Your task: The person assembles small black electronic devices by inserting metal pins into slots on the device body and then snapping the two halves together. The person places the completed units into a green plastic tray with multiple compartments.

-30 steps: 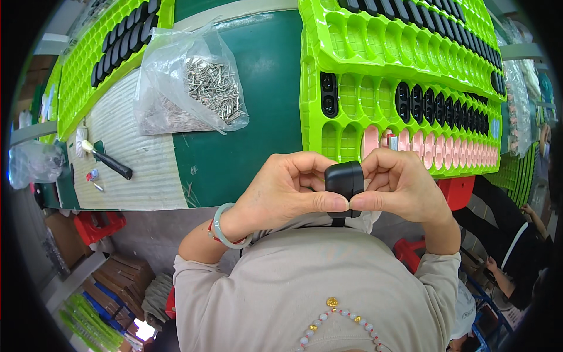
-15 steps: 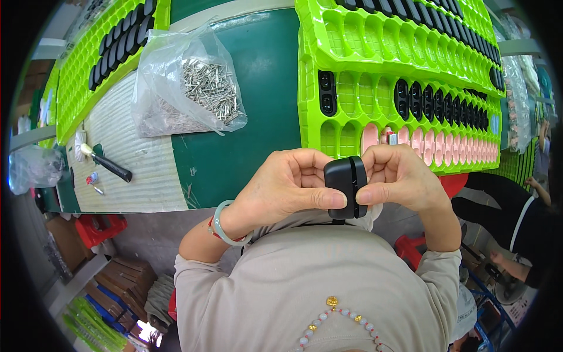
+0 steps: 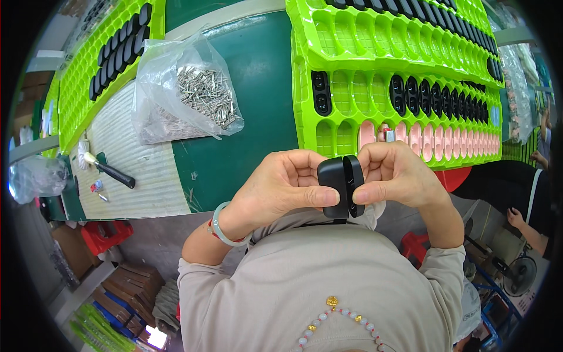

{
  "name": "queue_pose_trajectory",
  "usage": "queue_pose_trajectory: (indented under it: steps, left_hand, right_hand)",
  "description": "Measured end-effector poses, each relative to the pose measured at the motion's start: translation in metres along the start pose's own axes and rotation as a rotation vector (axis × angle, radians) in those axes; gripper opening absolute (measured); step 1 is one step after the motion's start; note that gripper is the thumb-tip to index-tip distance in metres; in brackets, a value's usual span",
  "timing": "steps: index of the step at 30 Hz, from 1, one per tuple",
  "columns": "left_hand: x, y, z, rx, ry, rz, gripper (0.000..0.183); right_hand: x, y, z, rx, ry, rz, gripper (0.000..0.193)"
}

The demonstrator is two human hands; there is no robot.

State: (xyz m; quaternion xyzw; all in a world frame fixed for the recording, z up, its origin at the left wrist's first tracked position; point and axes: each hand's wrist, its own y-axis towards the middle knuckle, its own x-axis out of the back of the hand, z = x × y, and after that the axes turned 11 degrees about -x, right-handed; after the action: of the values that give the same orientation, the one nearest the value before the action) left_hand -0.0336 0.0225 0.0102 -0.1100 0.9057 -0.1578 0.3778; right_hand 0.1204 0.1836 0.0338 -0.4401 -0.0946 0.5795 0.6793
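Your left hand (image 3: 288, 185): thumb and curled fingers closed in a pinch on the thicker half of a rounded black plastic case (image 3: 331, 176), a pale green ring-shaped bangle (image 3: 217, 225) and a red cord at the wrist. Your right hand (image 3: 399, 183): thumb and bent fingers pinching the thinner half of the same case, at its right. The case: one, held between both your hands in front of your torso, off the table, its two halves parted by a narrow gap. Ahead of you, to the right: a bright green moulded plastic tray (image 3: 301, 105) with oval pockets, holding a row of glossy black oval inserts (image 3: 397, 95) and, nearer you, a row of pink oval pieces (image 3: 366, 135); a small silver-and-red item (image 3: 388, 135) lies among the pink ones. To the left of that tray, on the dark green tabletop (image 3: 261, 105): a clear plastic bag (image 3: 155, 88), open, with many thin silver metal pins (image 3: 205, 94) showing inside. Further left, on a pale ribbed sheet (image 3: 146, 176): a black-handled tool with a whitish head (image 3: 118, 175). At the far left: a second bright green pocketed tray (image 3: 76, 111), partly filled with matt black rounded pieces (image 3: 120, 51).
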Motion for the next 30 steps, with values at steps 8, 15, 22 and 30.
queue_pose_trajectory:
  steps: [8, 15, 22, 30]
  left_hand:
    - [0.008, -0.001, 0.011, -0.048, -0.08, 0.022, 0.045]
    - [0.007, -0.001, 0.014, -0.028, -0.128, 0.012, 0.044]
    - [0.003, -0.002, 0.014, -0.093, -0.015, 0.001, 0.038]
    - [0.004, -0.001, 0.015, -0.082, -0.152, 0.046, 0.04]
  right_hand:
    - [0.004, 0.003, 0.002, -0.039, -0.003, 0.083, 0.025]
    - [0.005, 0.001, 0.002, -0.034, -0.013, 0.093, 0.027]
    - [-0.001, -0.006, -0.001, 0.095, -0.404, -0.111, 0.026]
    - [0.015, 0.008, -0.011, 0.013, 0.052, 0.207, 0.029]
